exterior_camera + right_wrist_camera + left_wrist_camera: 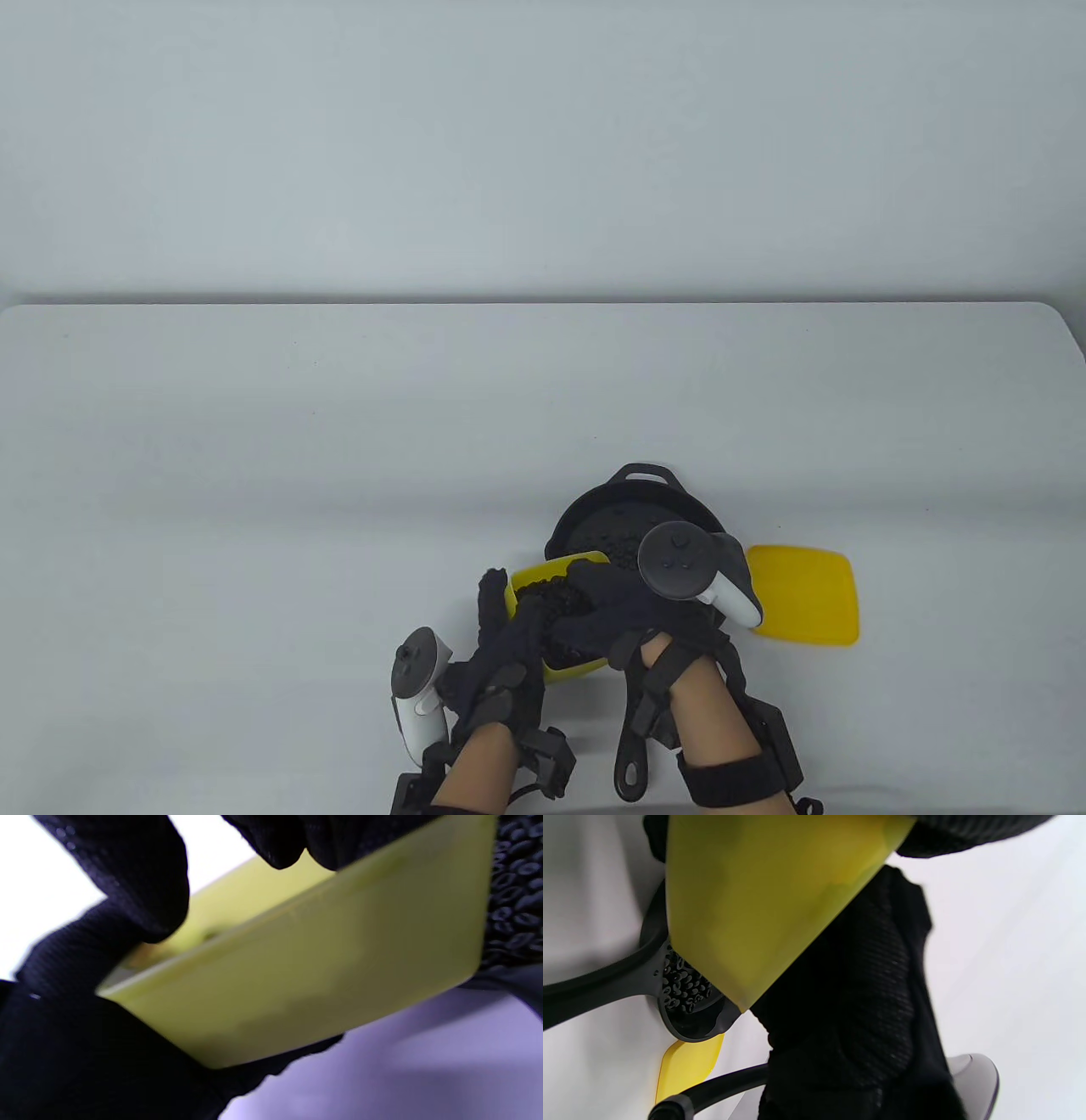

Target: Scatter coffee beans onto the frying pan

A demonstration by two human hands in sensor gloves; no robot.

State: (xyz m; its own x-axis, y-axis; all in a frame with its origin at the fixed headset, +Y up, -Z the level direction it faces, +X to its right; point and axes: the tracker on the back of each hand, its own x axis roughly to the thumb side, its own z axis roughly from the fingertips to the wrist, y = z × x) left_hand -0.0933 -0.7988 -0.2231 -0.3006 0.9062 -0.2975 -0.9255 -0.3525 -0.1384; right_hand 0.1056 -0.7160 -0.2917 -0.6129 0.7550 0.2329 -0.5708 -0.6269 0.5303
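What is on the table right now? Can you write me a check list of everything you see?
Surface: white table, bare around the work.
Job's things: black frying pan with some coffee beans in it; yellow box of beans, beside the pan.
Clutter: yellow lid lying flat, right of the pan.
Hands: left hand holds the box; right hand reaches into the box, fingers hidden.
Cables: nothing seen.
Surroundings: plain pale wall behind the table.
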